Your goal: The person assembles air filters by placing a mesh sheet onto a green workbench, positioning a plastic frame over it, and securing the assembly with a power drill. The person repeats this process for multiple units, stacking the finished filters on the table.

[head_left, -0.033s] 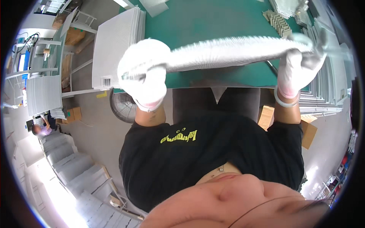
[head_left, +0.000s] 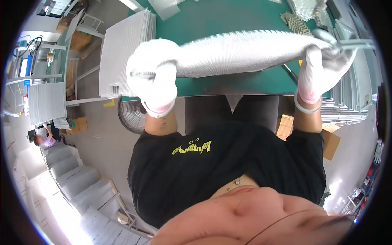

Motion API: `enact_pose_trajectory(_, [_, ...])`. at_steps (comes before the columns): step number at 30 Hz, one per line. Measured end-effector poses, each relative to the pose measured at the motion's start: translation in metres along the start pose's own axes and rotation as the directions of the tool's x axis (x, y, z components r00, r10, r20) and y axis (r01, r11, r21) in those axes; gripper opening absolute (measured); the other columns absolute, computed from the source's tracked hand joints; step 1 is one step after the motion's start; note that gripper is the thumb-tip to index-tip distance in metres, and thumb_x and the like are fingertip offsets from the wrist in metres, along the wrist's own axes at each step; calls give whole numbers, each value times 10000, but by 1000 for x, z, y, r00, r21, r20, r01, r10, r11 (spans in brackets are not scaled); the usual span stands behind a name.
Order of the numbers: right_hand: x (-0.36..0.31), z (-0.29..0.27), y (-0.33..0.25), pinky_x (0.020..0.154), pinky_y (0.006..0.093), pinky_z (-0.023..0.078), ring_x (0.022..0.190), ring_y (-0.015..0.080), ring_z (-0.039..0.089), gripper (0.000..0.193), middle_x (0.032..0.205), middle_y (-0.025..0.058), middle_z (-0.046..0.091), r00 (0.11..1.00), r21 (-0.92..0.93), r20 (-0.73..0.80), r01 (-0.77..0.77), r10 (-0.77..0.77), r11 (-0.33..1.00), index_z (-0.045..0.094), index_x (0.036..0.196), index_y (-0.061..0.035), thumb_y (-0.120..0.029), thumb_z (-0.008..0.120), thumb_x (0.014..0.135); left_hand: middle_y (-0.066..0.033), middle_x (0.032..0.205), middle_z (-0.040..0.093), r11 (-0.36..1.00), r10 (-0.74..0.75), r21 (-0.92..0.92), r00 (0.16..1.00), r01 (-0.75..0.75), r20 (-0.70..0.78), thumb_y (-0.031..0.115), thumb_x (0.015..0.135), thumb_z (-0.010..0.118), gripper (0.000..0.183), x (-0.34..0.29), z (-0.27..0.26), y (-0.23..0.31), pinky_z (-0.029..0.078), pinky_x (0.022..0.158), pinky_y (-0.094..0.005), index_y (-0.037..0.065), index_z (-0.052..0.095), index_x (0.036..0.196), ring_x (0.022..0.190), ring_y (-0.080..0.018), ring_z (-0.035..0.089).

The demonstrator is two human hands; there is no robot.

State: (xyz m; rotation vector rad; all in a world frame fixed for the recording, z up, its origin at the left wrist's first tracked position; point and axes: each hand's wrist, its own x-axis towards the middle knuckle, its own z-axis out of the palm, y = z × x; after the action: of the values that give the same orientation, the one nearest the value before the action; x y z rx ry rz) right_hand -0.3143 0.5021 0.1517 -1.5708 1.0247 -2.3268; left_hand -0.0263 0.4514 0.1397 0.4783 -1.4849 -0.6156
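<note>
Between my two hands a long white panel with a finely ribbed or mesh surface (head_left: 241,53) is raised over a green-topped table (head_left: 237,86), seen nearly edge-on and bowed upward in the middle. My left hand (head_left: 157,77), in a white glove, is closed round its left end. My right hand (head_left: 324,75), gloved too, has its thumb and fingers about the right end. Just beyond those fingers is a blurred grey strip-like piece (head_left: 351,43); whether the hand grips it too cannot be made out. A dark, pen-like tool (head_left: 290,73) lies on the table near my right hand.
Stacked white panels (head_left: 122,57) stand at the table's left, with more silver frames (head_left: 353,81) on the right. Folded beige pieces (head_left: 296,22) lie at the back right. A round fan (head_left: 132,116) and cardboard boxes (head_left: 330,139) are on the floor. A person (head_left: 48,136) is far left.
The panel's middle and right end have risen a little and show more of its ribbed face. My right fingers have shifted slightly; my left hand has hardly moved.
</note>
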Motion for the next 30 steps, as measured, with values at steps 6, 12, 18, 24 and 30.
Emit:
enact_pose_trajectory(6, [42,-28,21,813,308,558,990,191,643,974,1128,150,647,925,-79,373,-39,66,996,178,1586,-9,63,780,823,-65,927,656,995,-44,88,999,46,-30,-35,868,652,116,24,0,-28,463,740,-253,5,614,970,808,-134,579])
enact_pose_trajectory(12, [103,-32,-5,889,293,532,977,145,665,487,1185,75,711,548,-344,831,370,96,863,616,1357,-47,15,701,882,-58,938,645,980,-41,198,999,38,7,5,905,640,74,22,-4,-32,471,732,-267,23,627,976,811,-145,583])
enact_pose_trajectory(18, [119,-19,-33,873,289,543,949,168,682,418,1155,79,719,424,-282,902,434,82,856,674,1288,-61,19,682,878,-65,957,651,955,14,294,999,-27,48,-12,893,641,91,21,-7,-28,492,748,-286,15,633,979,856,-154,612])
enact_pose_trajectory(24, [122,-15,-45,854,293,546,933,168,680,442,1071,80,722,315,-309,941,667,119,678,672,1305,-83,4,687,872,-60,885,662,979,-205,37,963,202,175,-58,853,670,135,32,-15,-6,502,687,-248,-3,643,973,793,-121,629])
enact_pose_trajectory(30, [125,1,-36,888,346,532,995,269,660,447,1133,133,695,265,-222,958,436,111,872,644,1330,-90,-104,682,885,-46,856,661,991,-130,17,991,130,43,-11,901,637,109,33,-4,-8,496,656,-228,-18,655,1007,752,-99,623])
